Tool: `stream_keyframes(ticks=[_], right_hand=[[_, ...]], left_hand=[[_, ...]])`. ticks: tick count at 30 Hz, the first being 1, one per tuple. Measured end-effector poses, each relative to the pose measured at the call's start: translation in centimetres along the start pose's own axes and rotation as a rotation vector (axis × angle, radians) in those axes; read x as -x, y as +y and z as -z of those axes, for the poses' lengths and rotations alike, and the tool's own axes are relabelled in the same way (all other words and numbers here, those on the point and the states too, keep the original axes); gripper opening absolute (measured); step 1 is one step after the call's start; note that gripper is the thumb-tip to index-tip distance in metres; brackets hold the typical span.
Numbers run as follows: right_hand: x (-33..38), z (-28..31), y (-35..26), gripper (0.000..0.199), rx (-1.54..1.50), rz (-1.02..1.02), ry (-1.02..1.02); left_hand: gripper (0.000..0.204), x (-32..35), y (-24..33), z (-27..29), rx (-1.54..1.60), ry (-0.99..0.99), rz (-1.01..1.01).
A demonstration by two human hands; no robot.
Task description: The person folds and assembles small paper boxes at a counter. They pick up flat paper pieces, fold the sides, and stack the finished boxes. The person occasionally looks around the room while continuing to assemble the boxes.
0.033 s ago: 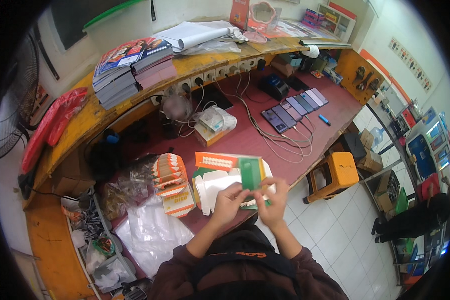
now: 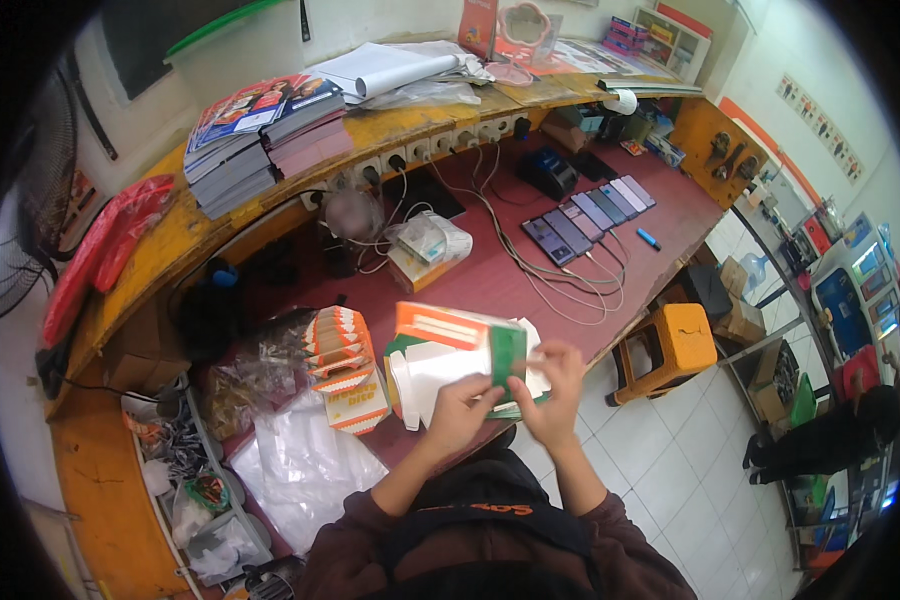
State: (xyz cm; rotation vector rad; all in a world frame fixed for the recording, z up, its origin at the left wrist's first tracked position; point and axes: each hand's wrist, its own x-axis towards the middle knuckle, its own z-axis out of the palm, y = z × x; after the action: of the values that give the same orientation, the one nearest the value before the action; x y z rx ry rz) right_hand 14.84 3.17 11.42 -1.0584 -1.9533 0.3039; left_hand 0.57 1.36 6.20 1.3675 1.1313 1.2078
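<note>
Above the near edge of the desk, my left hand (image 2: 460, 410) and my right hand (image 2: 555, 400) pinch a folding carton (image 2: 508, 358) of thin card. Its green panel faces me between the hands, and an orange and white panel stretches away to the left, smeared by motion. My left fingers close on the carton's lower edge; my right thumb and fingers grip its right side. Under it lie flat cardboard blanks (image 2: 425, 372), white side up. Beside them on the left stands a row of orange and white cartons (image 2: 336, 340), with a yellow-lettered one (image 2: 358, 403) in front.
Clear plastic bags (image 2: 305, 465) lie left of my arm, above a grey bin (image 2: 225, 535). Several phones (image 2: 590, 215) with trailing cables rest on the red desk (image 2: 490, 285). A small box (image 2: 430, 250) sits mid-desk. A yellow stool (image 2: 680, 335) and a person (image 2: 840, 435) are at right.
The carton has turned in my hands: its green panel looks narrower, and the orange panel slants down to the right. My right hand has shifted slightly right.
</note>
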Motion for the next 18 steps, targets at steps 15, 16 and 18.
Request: stream_keyframes(ticks=[15, 16, 18], right_hand=[[3.5, -2.9, 2.6, 0.036, -0.199, -0.169, -0.215], [3.5, -2.7, 2.5, 0.037, -0.25, -0.122, -0.208], [3.1, -1.9, 2.3, 0.039, -0.424, -0.017, -0.208]], left_hand=[[0.037, -0.4, 2.4, 5.7, -0.017, 0.042, -0.471], [0.039, 0.1, 2.2, 5.4, -0.036, 0.048, -0.436], [0.044, 0.9, 1.9, 4.9, -0.078, 0.076, -0.423]])
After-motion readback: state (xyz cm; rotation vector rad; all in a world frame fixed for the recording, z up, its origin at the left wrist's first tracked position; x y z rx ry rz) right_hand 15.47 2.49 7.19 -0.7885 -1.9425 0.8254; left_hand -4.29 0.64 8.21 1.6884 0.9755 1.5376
